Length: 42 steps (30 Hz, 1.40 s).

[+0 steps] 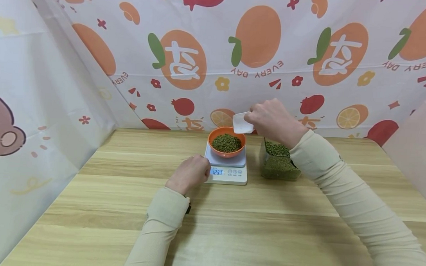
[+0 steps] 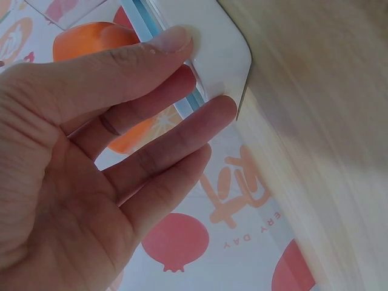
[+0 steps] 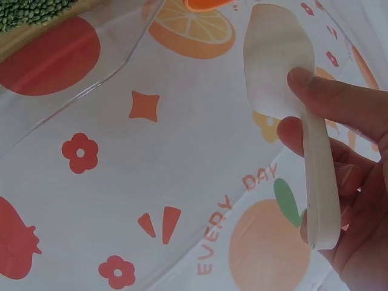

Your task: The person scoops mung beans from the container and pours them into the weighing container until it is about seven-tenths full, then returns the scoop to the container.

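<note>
In the head view, an orange bowl (image 1: 226, 153) holding green mung beans (image 1: 226, 143) stands on a white kitchen scale (image 1: 229, 179), whose display reads about 123.7. My right hand (image 1: 271, 121) grips a white scoop (image 1: 243, 123) above the bowl's right rim. The right wrist view shows thumb and fingers around the handle of the scoop (image 3: 280, 66), and its visible face carries no beans. At the scale's front left corner is my left hand (image 1: 190, 173), holding nothing. Its fingers are loosely bent beside the scale (image 2: 212, 42) in the left wrist view; whether they touch it, I cannot tell.
Right of the scale, a clear container (image 1: 280, 171) of mung beans sits partly under my right forearm. The wooden table (image 1: 231, 227) ends at a fruit-patterned cloth (image 1: 216, 39) hanging behind it. Another patterned cloth (image 1: 52, 84) hangs along the left side.
</note>
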Motion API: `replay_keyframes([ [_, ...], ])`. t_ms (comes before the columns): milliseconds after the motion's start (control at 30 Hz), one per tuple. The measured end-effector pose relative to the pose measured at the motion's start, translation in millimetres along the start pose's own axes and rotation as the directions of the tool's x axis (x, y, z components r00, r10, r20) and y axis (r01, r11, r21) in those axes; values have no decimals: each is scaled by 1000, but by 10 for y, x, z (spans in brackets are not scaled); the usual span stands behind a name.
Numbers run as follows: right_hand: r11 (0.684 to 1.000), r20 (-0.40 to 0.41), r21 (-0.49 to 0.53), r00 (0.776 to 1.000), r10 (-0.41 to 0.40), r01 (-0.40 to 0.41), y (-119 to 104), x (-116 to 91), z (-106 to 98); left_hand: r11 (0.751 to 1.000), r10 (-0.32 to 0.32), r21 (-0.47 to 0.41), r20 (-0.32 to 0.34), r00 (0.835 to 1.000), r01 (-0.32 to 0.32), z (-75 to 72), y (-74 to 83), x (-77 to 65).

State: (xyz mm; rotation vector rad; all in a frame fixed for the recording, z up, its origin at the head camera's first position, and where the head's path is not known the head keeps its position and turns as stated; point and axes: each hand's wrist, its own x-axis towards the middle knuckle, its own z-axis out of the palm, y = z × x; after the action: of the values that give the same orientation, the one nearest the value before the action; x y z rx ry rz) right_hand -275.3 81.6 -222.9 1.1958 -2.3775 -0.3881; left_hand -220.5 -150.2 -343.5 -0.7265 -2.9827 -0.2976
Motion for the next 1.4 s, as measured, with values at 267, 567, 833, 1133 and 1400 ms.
replay_keyframes([
  [267, 1000, -5, -1, 1000, -5, 5, 6, -9, 20, 1000, 1, 5, -2, 1000, -1, -6, 4, -2],
  [567, 1000, -11, 25, 1000, -1, 1, 27, -35, 30, 1000, -5, 11, 9, 1000, 5, 4, -1, 3],
  [833, 988, -81, 146, 995, 64, -52, 188, -107, -44, 1000, -7, 2, 15, 1000, 7, 3, 5, 8],
  [1133, 983, -50, 165, 995, 90, -80, 231, -179, -49, 1000, -7, 12, 18, 1000, 7, -5, 10, 12],
  [1400, 979, 8, 157, 992, 129, -129, 294, -265, -73, 1000, -9, 9, 15, 1000, 9, -10, 8, 3],
])
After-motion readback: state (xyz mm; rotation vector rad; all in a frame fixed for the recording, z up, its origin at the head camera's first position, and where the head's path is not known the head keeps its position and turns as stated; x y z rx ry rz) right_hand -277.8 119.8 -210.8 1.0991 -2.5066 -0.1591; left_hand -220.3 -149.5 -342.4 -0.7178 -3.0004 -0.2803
